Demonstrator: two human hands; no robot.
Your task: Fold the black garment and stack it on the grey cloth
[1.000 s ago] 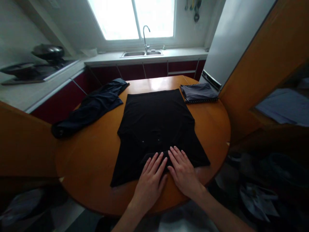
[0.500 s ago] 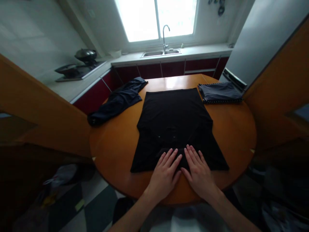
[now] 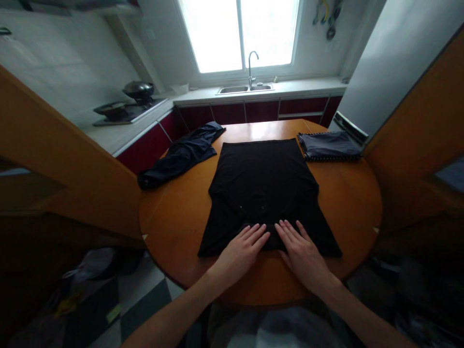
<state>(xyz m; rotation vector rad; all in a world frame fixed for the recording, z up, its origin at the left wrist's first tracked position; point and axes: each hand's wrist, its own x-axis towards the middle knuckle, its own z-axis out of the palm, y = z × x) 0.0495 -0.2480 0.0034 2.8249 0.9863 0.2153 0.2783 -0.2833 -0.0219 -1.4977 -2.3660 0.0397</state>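
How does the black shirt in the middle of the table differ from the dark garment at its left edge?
The black shirt lies spread flat; the dark garment is crumpled and bunched. The left hand and right hand rest flat on the near edge of the black shirt; nothing touches the dark garment. Both are dark cloth on the wooden table.

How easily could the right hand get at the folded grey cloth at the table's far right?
Probably yes, with a stretch. The right hand lies flat on the near edge of the black shirt; only bare table lies between it and the grey cloth, which sits on the far side.
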